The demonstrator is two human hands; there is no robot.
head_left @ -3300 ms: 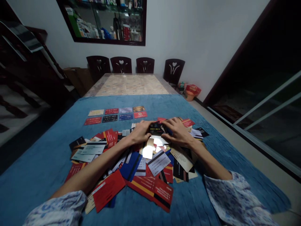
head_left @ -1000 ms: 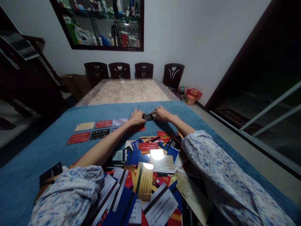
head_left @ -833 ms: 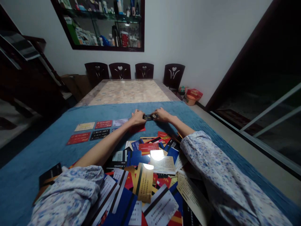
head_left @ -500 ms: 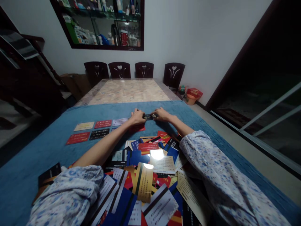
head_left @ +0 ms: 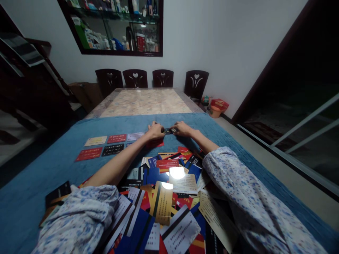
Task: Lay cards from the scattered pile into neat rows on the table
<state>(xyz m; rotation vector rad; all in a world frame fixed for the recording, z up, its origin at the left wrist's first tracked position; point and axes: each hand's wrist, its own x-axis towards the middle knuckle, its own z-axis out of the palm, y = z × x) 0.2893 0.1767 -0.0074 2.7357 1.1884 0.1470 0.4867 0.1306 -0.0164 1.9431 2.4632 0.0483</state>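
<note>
Plain pale wall behind, with a recessed glass-shelved cabinet [head_left: 116,24] full of bottles and tubs. Dark chairs [head_left: 136,78] with cut-out hearts line the far end of a stone-patterned table [head_left: 145,100]; its near part lies under a blue cloth [head_left: 60,144].

Both arms reach forward over the cloth, in floral sleeves [head_left: 79,217]. Left hand [head_left: 155,131]: fingers bent, nearly closed, pinching the left end of a black card [head_left: 167,131]. Right hand [head_left: 182,129]: likewise curled, gripping the same card's right end. The card spans the gap between the hands, beyond the heap; whether it touches the cloth, cannot tell.

To the left, cards lie face up in two rows: cream card [head_left: 95,141], red card [head_left: 117,138] and silvery card [head_left: 135,136] in the far row; another red one and a dark card [head_left: 113,149] nearer. The left forearm and hand hide part of the layout. Nearer the body, a loose overlapping pile of cards [head_left: 151,176] spreads between the forearms, many showing magnetic stripes. Glare whitens its middle.
</note>
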